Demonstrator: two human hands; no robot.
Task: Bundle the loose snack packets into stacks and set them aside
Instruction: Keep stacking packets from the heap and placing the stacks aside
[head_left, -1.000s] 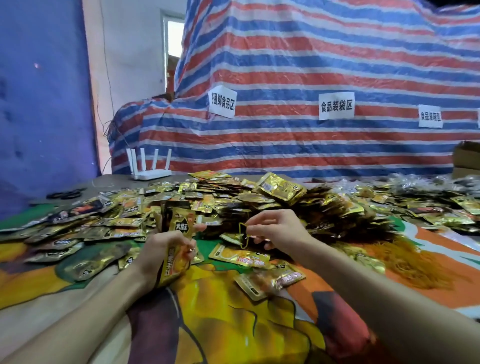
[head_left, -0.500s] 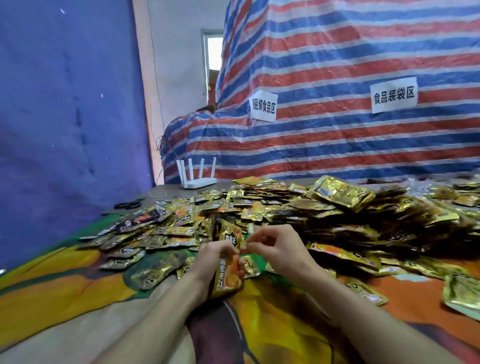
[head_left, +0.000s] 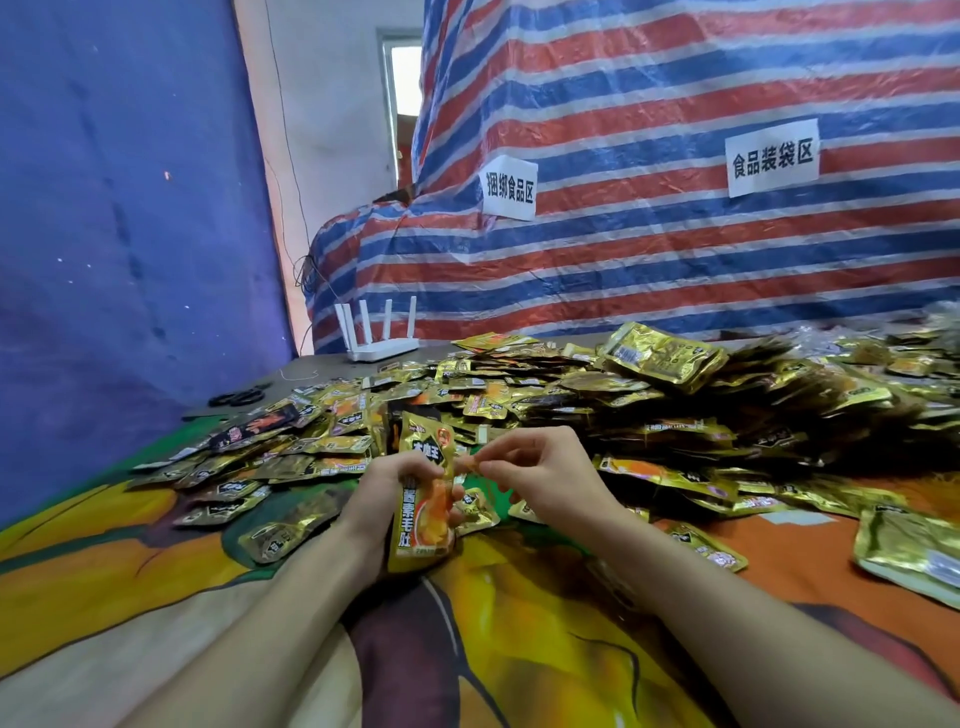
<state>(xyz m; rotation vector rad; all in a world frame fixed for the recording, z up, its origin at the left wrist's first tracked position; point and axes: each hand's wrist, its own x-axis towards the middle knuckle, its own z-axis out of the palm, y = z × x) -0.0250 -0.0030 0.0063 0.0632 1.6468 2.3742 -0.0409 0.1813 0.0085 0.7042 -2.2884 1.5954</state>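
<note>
My left hand (head_left: 387, 499) grasps an upright stack of gold snack packets (head_left: 422, 512), which sits at the hand's 3 o'clock. My right hand (head_left: 543, 475) pinches a small orange bit (head_left: 464, 464), too blurred to name, beside the stack. Loose packets (head_left: 597, 400) are heaped at 12 o'clock.

Two hands are in view: the left hand (head_left: 387, 493) and the right hand (head_left: 540, 478). The left fingers grip one stack of packets (head_left: 423, 499); how many packets it has cannot be counted. Beyond the fingers and on both sides of them lie loose packets (head_left: 519, 395), far too many to count. Far behind the fingers stands one white router (head_left: 382, 348) with four antennas (head_left: 387, 317). Above it hang two paper signs (head_left: 509, 189). To the far left of the fingers lies one pair of black scissors (head_left: 236, 397).
</note>
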